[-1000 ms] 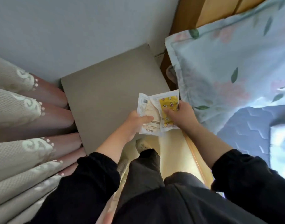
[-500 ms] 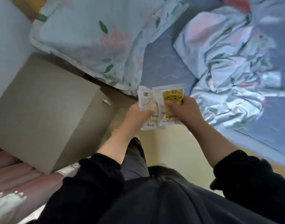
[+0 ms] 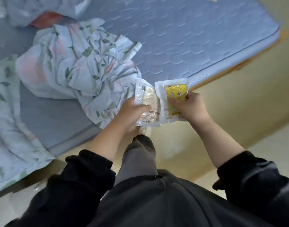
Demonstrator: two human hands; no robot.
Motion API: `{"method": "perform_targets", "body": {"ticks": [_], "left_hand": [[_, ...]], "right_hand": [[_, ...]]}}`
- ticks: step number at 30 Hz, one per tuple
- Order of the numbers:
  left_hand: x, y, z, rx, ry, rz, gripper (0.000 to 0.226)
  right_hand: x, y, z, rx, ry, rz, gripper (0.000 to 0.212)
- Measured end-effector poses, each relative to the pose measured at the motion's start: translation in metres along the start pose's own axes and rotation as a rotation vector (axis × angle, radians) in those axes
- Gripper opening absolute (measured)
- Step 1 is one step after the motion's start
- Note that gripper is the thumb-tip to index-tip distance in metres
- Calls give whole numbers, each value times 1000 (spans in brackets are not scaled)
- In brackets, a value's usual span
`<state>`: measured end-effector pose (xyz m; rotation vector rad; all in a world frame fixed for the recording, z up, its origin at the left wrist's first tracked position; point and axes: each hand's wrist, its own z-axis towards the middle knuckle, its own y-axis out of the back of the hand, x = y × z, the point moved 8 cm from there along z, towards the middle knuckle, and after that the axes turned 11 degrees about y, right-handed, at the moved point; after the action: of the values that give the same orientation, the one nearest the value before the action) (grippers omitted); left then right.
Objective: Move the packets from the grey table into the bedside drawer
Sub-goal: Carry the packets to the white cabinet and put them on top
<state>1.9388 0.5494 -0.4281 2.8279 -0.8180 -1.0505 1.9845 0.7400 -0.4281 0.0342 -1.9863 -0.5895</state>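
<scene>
The left hand (image 3: 132, 112) is gripping the white packet (image 3: 146, 95), its thumb covering blurred print; the right hand (image 3: 188, 108) is pinching the yellow packet (image 3: 174, 90), hiding its lower right corner. Both packets are sitting side by side in mid-air, long axes pointing away toward the mattress (image 3: 189, 38).

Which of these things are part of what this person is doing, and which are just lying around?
Job: pale packet in left hand; yellow packet in right hand.
Lying about: crumpled floral quilt; blue mattress.
</scene>
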Motion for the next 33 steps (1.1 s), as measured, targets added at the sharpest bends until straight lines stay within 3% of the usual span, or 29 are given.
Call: {"method": "perform_targets", "body": {"ticks": [8,20,26,33], "left_hand": [[-145,-160,98,167,-81,212,14],[-349,-434,158,480,-207,516,33],[-423,-582,192,546,-221,570,33],[-516,-738,231,456,-139,504,25]], "right_hand": [[-55,167,91,-336,-175,119,20],[-110,430,160,-720,-339,250,22],[-159,567,216,-738,-330,255,20],[-199,762,304,-649,-303,156,25]]}}
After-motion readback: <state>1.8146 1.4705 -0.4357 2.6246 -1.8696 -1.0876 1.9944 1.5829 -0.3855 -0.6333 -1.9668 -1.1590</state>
